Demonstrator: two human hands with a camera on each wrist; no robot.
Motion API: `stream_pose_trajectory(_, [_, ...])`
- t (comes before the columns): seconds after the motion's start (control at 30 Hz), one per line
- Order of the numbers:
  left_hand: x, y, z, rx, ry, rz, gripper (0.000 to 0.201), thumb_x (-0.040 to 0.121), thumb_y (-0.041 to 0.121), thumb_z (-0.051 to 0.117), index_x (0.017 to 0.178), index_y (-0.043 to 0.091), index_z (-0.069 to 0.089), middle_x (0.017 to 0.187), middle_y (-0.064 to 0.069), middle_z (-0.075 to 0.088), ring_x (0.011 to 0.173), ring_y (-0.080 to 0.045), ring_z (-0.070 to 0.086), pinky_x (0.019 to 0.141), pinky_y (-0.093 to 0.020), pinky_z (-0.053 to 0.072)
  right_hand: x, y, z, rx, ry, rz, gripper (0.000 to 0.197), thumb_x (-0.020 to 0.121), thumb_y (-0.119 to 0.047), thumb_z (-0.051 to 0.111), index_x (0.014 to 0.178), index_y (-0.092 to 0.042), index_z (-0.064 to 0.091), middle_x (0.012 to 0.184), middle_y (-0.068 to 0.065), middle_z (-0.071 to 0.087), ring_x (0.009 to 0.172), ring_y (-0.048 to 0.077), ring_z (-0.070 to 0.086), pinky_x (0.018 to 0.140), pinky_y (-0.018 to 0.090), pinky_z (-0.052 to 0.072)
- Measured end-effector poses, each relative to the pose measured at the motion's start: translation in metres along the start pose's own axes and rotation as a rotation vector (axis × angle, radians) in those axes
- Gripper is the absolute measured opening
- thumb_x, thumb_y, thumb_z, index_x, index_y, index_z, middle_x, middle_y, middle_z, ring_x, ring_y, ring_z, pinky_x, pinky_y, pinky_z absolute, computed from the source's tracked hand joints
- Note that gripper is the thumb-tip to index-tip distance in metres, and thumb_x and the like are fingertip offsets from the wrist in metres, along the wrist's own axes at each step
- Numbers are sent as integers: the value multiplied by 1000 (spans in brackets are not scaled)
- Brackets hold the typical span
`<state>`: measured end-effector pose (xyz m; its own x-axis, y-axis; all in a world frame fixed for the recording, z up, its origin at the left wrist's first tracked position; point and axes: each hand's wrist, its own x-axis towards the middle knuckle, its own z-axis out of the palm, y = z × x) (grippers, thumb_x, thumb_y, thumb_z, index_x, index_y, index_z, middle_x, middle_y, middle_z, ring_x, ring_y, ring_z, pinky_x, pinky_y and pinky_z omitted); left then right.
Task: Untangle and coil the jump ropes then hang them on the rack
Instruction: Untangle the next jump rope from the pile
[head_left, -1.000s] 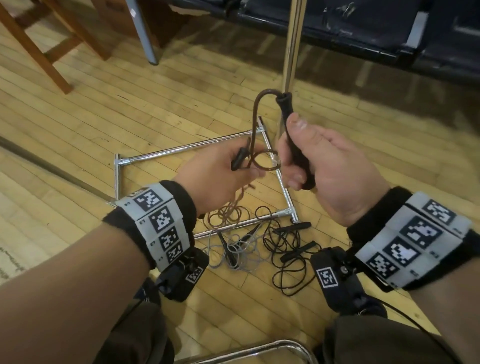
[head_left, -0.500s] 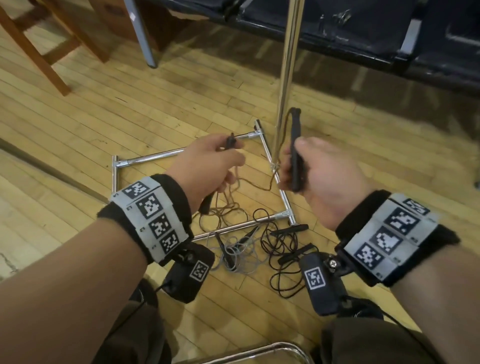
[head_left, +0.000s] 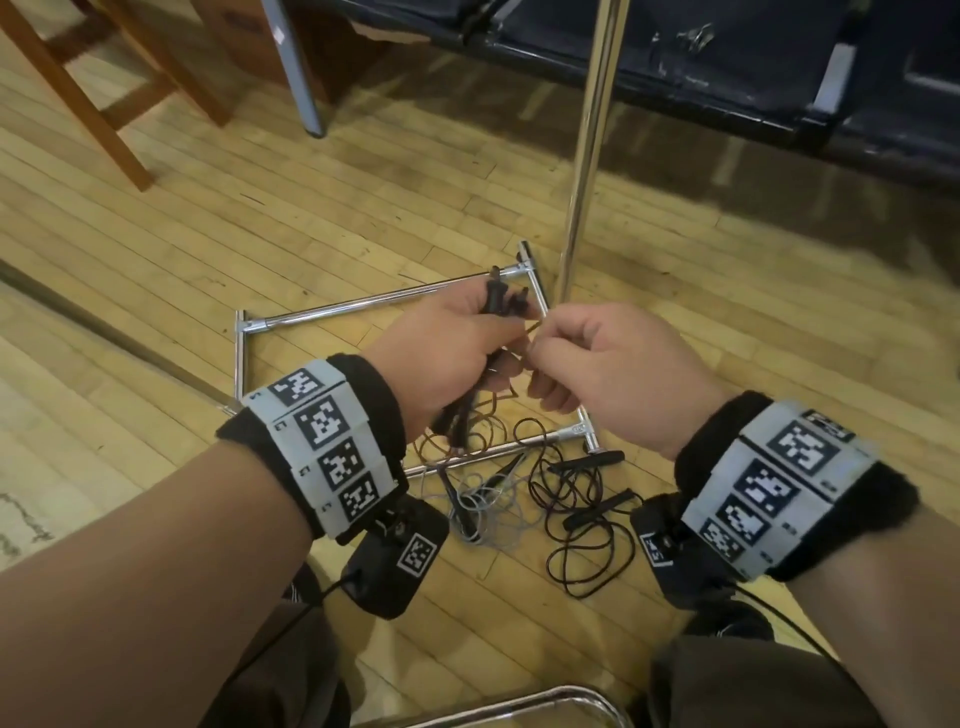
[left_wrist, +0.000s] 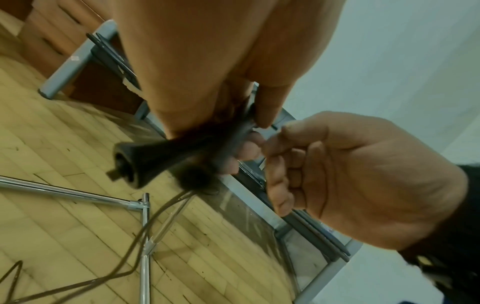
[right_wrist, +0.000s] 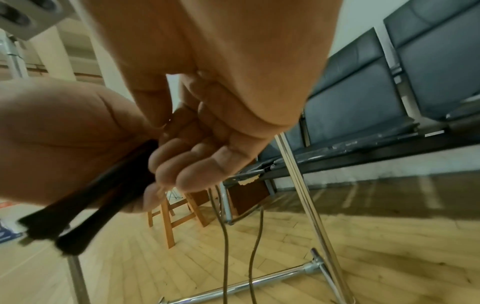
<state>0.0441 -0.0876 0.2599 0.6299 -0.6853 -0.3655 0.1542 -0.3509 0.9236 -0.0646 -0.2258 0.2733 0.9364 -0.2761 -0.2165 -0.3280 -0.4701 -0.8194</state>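
My left hand grips both black handles of the brown jump rope side by side; their butt ends stick out below the fist and show close up. My right hand is right beside it, its fingers curled and pinching the brown cord. The cord drops in two strands to loose loops on the floor. The chrome rack pole rises just behind my hands, and its base frame lies on the floor under them.
A grey rope and a black rope lie tangled on the wood floor by the rack base. A wooden stool stands at the far left, dark bench seats run along the back, and a chrome tube is near my knees.
The hands came together. The handle that my right hand held upright is now in my left hand beside the other one, and my right hand has taken the cord instead.
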Motion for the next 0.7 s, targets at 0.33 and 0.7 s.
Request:
stream_pose_trajectory(0.33, [-23, 14, -16, 329, -350, 53, 36, 98, -2, 64, 112, 31, 68, 92, 1, 72, 79, -19, 72, 73, -41, 59, -5, -9, -11, -230, -171, -105, 49, 92, -15, 63, 130, -45, 55, 115, -16, 70, 103, 10, 67, 90, 43, 58])
stream_pose_trajectory(0.7, [-38, 23, -49, 496, -88, 147, 25, 101, 15, 65, 114, 36, 61, 89, 10, 77, 72, -2, 73, 59, -27, 53, -13, -40, -13, -133, -74, -78, 18, 101, -36, 56, 91, -23, 64, 56, -9, 52, 41, 7, 48, 38, 20, 44])
